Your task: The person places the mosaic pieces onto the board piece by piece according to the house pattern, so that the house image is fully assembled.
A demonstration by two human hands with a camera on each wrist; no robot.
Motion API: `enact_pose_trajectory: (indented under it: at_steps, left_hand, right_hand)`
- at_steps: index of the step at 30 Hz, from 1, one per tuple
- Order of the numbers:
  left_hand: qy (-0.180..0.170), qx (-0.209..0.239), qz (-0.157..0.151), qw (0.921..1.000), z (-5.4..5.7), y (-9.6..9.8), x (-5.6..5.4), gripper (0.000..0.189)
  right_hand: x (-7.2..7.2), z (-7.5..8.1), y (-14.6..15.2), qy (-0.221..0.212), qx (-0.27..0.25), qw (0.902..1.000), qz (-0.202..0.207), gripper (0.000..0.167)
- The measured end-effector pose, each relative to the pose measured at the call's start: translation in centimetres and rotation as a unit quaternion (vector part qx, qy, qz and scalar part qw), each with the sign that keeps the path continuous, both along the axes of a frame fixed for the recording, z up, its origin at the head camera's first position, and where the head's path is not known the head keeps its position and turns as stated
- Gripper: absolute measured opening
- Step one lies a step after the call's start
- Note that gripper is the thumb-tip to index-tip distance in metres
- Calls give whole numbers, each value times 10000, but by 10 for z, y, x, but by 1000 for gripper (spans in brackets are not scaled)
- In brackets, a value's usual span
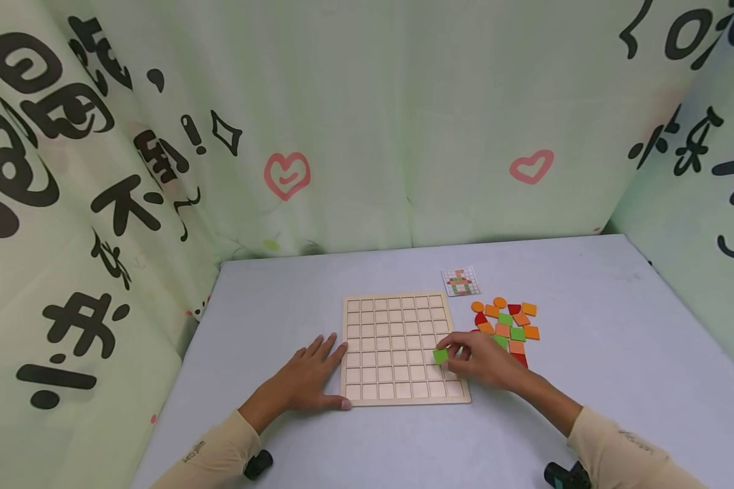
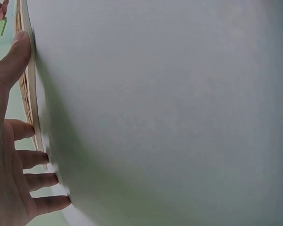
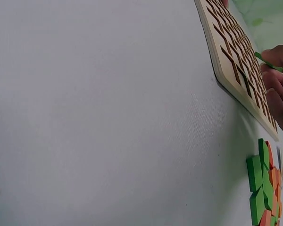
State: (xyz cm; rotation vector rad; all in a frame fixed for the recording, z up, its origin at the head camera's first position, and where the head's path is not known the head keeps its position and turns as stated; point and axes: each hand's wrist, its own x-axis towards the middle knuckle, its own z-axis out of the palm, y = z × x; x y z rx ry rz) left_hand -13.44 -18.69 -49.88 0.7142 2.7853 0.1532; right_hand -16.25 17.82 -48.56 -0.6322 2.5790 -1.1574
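Observation:
A wooden grid board (image 1: 394, 348) with rows of square recesses lies on the table. Over its right-hand columns, my right hand (image 1: 480, 356) pinches a green square tile (image 1: 440, 356) between thumb and fingers. The right wrist view has this green tile (image 3: 269, 61) edge-on, held above the grid. My left hand (image 1: 308, 377) rests at the board's left side with its fingers spread. In the left wrist view, the thumb (image 2: 22, 52) of that hand lies along the board's edge (image 2: 32, 94), and its fingertips reach down to the table.
Right of the board lies a loose cluster of orange, red and green tiles (image 1: 518, 333), partly behind my right hand. A small pattern card (image 1: 461, 281) sits beyond the board's far right corner. Curtains (image 1: 355, 122) with black writing and hearts surround the white table (image 1: 612, 326).

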Motion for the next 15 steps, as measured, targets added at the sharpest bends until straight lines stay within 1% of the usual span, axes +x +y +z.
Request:
enact_pose_trajectory:
  at_steps: [9,15]
  left_hand:
    - [0,11,-3,10000,-1,-2,0,107]
    - [-47,52,10,10000,-2,0,-1,106]
  right_hand:
    - [2,0,-16,-208,-35,9995,241,28]
    - [5,-1,-23,-220,-64,9993,311,27]
